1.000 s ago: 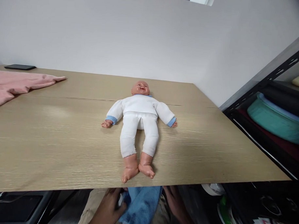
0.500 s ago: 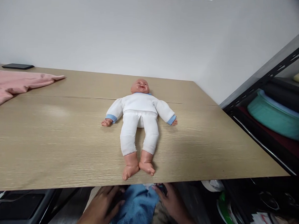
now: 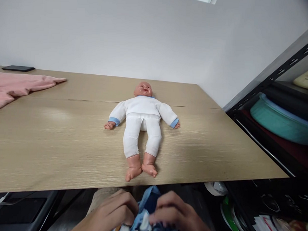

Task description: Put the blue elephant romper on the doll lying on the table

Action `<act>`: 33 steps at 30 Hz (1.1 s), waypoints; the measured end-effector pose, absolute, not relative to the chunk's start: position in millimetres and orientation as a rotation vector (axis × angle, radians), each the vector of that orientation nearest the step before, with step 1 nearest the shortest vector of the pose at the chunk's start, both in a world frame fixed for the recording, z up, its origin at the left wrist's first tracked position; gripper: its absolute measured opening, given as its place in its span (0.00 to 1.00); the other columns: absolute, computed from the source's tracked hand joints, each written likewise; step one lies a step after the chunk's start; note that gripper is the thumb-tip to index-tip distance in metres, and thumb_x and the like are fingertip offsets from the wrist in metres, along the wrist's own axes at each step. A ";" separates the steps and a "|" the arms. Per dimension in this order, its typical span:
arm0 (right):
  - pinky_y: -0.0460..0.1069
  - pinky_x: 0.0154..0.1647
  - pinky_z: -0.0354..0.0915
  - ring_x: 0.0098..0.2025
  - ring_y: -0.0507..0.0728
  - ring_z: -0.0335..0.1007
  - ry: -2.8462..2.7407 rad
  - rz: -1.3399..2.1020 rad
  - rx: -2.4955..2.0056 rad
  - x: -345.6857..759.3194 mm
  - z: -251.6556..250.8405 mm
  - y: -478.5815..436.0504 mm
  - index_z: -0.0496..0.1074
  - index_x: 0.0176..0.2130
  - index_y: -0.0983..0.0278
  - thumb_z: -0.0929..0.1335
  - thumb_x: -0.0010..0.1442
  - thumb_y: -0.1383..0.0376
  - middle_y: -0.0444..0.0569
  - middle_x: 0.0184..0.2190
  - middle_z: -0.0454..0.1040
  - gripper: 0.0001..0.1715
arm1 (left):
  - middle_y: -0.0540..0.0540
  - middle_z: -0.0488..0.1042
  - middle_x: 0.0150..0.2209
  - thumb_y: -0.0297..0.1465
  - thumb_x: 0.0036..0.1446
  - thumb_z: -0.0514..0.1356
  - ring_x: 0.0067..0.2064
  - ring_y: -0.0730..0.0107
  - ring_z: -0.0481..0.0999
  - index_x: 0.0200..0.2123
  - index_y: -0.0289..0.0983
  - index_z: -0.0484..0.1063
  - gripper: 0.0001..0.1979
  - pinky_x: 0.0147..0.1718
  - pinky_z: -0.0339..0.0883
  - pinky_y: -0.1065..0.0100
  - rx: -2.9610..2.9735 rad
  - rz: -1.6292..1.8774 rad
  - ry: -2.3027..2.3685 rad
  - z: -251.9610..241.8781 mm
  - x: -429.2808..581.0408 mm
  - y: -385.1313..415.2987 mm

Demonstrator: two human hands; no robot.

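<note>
A baby doll (image 3: 143,123) in white clothes with blue cuffs lies on its back on the wooden table (image 3: 54,142), feet toward me near the front edge. Below that edge, over my lap, my left hand (image 3: 112,211) and my right hand (image 3: 177,215) are both closed on a bunched blue patterned cloth (image 3: 146,214). The cloth's lower part runs out of view.
A pink cloth (image 3: 16,87) lies at the table's far left, with a dark phone (image 3: 18,68) behind it by the wall. A black metal shelf (image 3: 277,109) at the right holds a teal round tub (image 3: 282,121). Clutter sits on the floor at lower right.
Both hands have come up from beside the flat blue cloth and closed on it, bunching it together between them below the table edge. The doll has not moved.
</note>
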State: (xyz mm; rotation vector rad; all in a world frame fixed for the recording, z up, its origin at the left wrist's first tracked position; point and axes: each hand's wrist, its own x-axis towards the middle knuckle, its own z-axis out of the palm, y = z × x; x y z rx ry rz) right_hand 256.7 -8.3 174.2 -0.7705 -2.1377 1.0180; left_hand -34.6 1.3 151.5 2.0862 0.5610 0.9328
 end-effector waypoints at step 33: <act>0.48 0.44 0.68 0.40 0.54 0.69 -2.362 1.070 -0.472 259.8 302.0 158.8 0.76 0.43 0.60 0.82 0.64 0.57 0.43 0.39 0.71 0.18 | 0.48 0.75 0.38 0.31 0.82 0.51 0.36 0.71 0.75 0.51 0.41 0.73 0.11 0.41 0.69 0.70 2.866 0.925 0.504 282.2 -68.3 146.8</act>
